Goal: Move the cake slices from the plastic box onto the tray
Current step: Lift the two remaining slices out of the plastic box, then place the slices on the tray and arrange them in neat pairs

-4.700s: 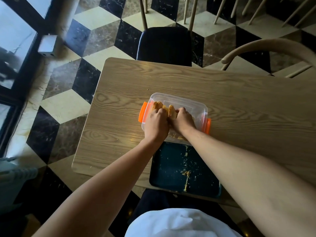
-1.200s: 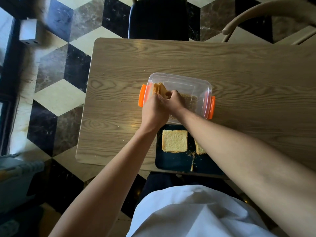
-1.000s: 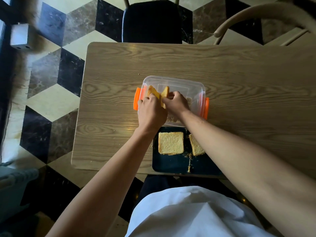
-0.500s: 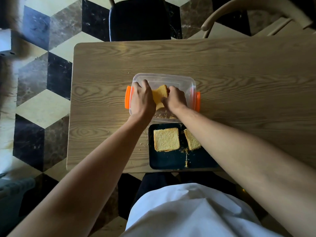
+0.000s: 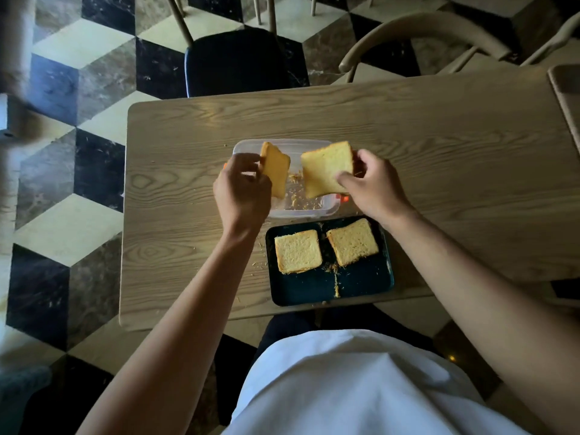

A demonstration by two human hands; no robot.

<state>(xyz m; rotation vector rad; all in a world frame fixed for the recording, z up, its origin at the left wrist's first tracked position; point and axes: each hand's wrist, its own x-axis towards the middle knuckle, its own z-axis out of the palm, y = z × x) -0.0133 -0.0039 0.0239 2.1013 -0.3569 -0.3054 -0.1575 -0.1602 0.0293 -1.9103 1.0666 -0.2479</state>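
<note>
1. Both grips closed, one slice each. Left hand point(image 5: 243, 189) pinches left slice point(image 5: 276, 169) near its edge, slice held nearly on edge. Right hand point(image 5: 372, 183) holds right slice point(image 5: 328, 169) by its right side, thumb on the face, slice tilted with face toward camera. Both slices held clear above the box.
2. Desk point(image 5: 439, 152): wood grain, carries box and tray; crumbs scattered beside the tray's left edge.
3. Tray point(image 5: 329, 288): dark, at near desk edge, just in front of the box. Far half holds two flat slices, one left point(image 5: 298, 251), one right point(image 5: 351, 241), slightly skewed, narrow gap between them. Near half bare except for a line of crumbs.
4. Box point(image 5: 314, 210): clear plastic; only crumbs point(image 5: 301, 196) visible inside. Orange clip point(image 5: 344, 198) shows at right end.
5. Step, judged: carry phase, lifted slices on their way to the tray. No more slices seen in the box, so these look like the last pair.
6. Next move, judged: bring both hands toward the body, level the slices, set them on the bare near half without overlapping the placed pair. Soft crumb; a light pinch seems wise.
7. Writing or brands: none legible.
</note>
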